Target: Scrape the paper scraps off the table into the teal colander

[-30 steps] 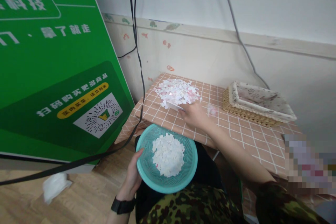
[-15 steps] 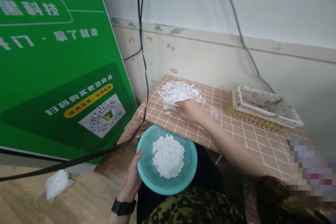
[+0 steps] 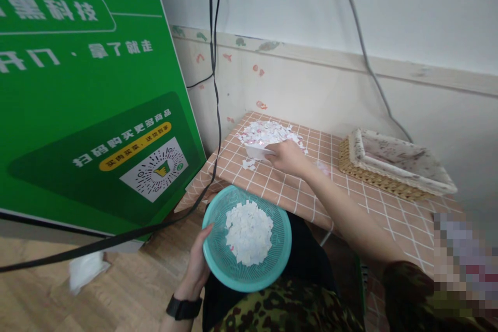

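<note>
My left hand (image 3: 200, 257) grips the left rim of a teal plastic colander (image 3: 213, 270), its thumb over the edge. Inside the colander lies a mound of small white paper scraps (image 3: 249, 233). On the table, my right hand (image 3: 288, 158) is closed on a small white plastic container (image 3: 257, 152), whose far side meets a heap of white and pink paper scraps (image 3: 268, 132). A few loose scraps (image 3: 249, 164) lie just in front of the container. How full the container is, I cannot make out.
A brown checked cloth covers the table (image 3: 288, 189). At its back right stands a fabric-lined wicker basket (image 3: 389, 181). A black cable (image 3: 216, 114) hangs beside a green panel (image 3: 97, 88) on the left. A white bag (image 3: 87, 271) lies on the wooden floor.
My right hand has tipped the white container more upright at the heap's near edge, and more loose scraps show in front of it. My left hand and the colander have barely moved.
</note>
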Available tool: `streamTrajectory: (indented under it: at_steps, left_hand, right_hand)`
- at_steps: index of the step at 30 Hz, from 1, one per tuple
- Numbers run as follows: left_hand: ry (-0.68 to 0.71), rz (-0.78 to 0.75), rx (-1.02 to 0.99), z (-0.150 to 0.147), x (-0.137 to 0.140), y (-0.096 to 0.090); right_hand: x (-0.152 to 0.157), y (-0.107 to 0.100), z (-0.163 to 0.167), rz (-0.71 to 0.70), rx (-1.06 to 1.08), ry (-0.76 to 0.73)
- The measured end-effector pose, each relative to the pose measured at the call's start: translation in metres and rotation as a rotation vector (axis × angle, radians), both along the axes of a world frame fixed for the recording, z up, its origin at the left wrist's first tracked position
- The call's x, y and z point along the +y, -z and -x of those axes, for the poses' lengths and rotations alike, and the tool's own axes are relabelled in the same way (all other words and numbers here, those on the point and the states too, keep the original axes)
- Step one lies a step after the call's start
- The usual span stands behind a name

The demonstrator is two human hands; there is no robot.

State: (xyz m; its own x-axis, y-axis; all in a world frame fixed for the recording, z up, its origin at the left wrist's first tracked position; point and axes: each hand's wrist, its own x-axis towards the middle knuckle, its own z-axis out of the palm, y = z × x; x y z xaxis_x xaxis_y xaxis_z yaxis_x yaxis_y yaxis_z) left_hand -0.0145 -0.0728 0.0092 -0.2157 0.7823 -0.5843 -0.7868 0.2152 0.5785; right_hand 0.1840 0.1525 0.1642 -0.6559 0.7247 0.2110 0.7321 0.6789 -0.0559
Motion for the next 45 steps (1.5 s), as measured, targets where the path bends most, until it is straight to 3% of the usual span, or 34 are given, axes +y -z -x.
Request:
streamTrajectory:
  at_steps: [13,18,34,45]
  left_hand:
    - [0.001,0.026,-0.018,-0.002,0.001,0.003]
    - [0.011,0.041,-0.024,-0.002,0.001,0.003]
    - [-0.010,0.032,-0.032,-0.002,0.003,0.000]
    - [-0.004,0.033,-0.042,-0.002,0.002,-0.003]
  right_hand:
    - [-0.019,-0.003,-0.014,0.148,0.097,-0.076]
    - [-0.012,0.000,-0.023,0.090,0.113,-0.015]
    - [-0.019,0.000,-0.028,0.246,0.183,-0.100]
    - [-0.013,0.003,-0.020,0.246,0.199,-0.080]
